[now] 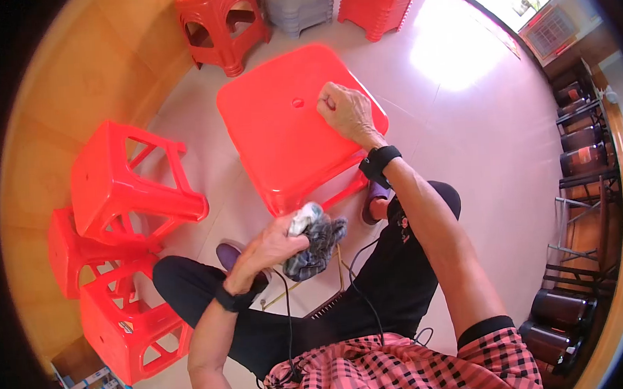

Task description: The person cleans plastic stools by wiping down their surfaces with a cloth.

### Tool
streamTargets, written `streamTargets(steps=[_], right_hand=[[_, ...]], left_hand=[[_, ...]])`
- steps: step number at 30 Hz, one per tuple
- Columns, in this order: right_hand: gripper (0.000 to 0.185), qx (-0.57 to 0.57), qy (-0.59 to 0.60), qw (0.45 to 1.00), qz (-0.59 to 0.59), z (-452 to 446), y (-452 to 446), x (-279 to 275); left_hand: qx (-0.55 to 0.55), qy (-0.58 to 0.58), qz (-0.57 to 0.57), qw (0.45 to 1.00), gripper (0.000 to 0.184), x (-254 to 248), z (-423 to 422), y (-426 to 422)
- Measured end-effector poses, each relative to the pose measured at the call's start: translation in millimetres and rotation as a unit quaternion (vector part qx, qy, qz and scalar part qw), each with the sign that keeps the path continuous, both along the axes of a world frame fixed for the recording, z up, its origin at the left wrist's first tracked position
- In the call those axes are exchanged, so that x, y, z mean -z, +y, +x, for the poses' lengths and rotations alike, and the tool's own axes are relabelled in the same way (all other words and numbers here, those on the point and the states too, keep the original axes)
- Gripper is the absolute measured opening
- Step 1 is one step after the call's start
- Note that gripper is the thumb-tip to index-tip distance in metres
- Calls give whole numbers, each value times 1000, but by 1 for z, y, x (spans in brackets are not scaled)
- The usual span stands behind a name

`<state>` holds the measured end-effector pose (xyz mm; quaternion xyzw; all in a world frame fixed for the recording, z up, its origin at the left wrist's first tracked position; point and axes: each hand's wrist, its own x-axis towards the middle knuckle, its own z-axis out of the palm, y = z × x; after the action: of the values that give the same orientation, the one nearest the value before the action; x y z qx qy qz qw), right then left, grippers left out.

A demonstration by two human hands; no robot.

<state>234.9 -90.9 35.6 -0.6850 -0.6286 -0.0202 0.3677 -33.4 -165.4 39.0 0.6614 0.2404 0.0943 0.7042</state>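
Right in front of me stands a red plastic stool (pixel 273 133), with a small hole in its square top. My right hand (pixel 349 113) is curled into a fist over the right part of the seat, and nothing shows in it. Whether it touches the seat I cannot tell. My left hand (pixel 275 246) grips a crumpled grey cloth (pixel 315 245) with a whitish part, just below the near corner of the stool. Black bands are on both wrists.
Several red stools (pixel 99 184) stand or lean together on the left. Stacked red stools (pixel 222 26) and grey stools (pixel 298 5) are at the back, with another red stack (pixel 379 8) beside them. Dark brown containers (pixel 580 138) line the right wall. Thin cables (pixel 287 315) hang across my lap.
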Motion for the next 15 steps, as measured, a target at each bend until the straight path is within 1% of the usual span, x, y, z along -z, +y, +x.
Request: streamTargets(steps=[1,2,3,4,5,7,8,9,10,11,12,13,14,15], right_hand=[[11,-4,3,1000,0,0,0,0],[11,-9,6,1000,1,0,0,0],[11,-9,7,1000,5,0,0,0],[11,-7,10,1000,3,0,0,1],[11,-5,13,1000,1,0,1,1],[12,-3,17,1000,11,1,3,2],[12,-4,20,1000,16,1,2,4],[12,-3,21,1000,16,1,2,4],[12,-2,29,999,17,0,1,5],[12,-2,35,999,19,1,2,4],[12,-1,35,999,21,2,3,4],[12,-2,34,999,26,3,4,4],[12,-4,34,999,29,3,4,5],[12,-5,34,999,28,2,3,5]], left_hand=[[1,1,4,1000,39,-24,0,8],[3,53,11,999,38,-49,-2,20],[5,106,19,994,38,-62,-3,33],[-6,78,36,996,39,-61,-4,50],[-49,75,61,994,37,-78,1,58],[-69,58,151,984,44,-81,6,96],[-125,79,268,952,50,-72,14,118],[-180,98,379,902,56,-59,21,134],[-179,98,380,902,56,-49,22,141],[-240,123,489,829,59,-50,25,143],[-296,145,588,739,63,-50,28,146],[-298,116,587,743,58,-46,28,139],[-298,116,587,744,58,-43,33,128],[-284,90,594,747,57,-39,37,118]])
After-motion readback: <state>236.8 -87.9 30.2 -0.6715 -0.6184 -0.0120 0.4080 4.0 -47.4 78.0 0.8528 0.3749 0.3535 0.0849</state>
